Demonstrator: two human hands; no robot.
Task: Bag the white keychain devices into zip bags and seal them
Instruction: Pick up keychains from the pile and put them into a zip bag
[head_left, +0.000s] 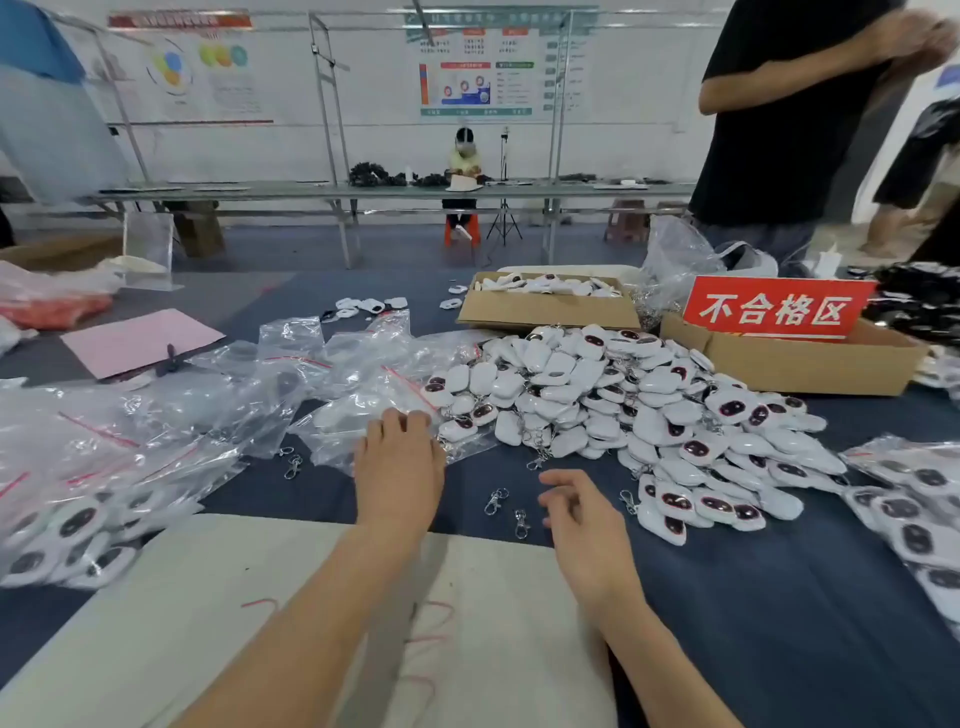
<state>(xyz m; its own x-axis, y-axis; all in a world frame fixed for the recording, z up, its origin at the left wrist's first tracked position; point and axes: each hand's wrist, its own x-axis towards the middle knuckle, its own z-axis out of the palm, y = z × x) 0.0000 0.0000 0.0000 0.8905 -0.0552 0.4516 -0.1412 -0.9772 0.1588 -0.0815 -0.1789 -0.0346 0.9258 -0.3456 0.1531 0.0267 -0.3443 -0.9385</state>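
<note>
We are in a factory packing hall. On our blue-covered table lies a heap of identical white keychain devices beside a spread of clear zip bags. A cardboard box holds more units; another carries a red sign in Chinese characters. Across the floor a worker sits at a long metal-framed workbench, and printed charts hang on the white wall.

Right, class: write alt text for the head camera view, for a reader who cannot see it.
A person's left hand touches a clear zip bag while the right hand hovers, loosely curled, beside a large pile of white keychain devices on a dark blue table. Bagged devices lie at the left; cardboard boxes stand behind the pile.
</note>
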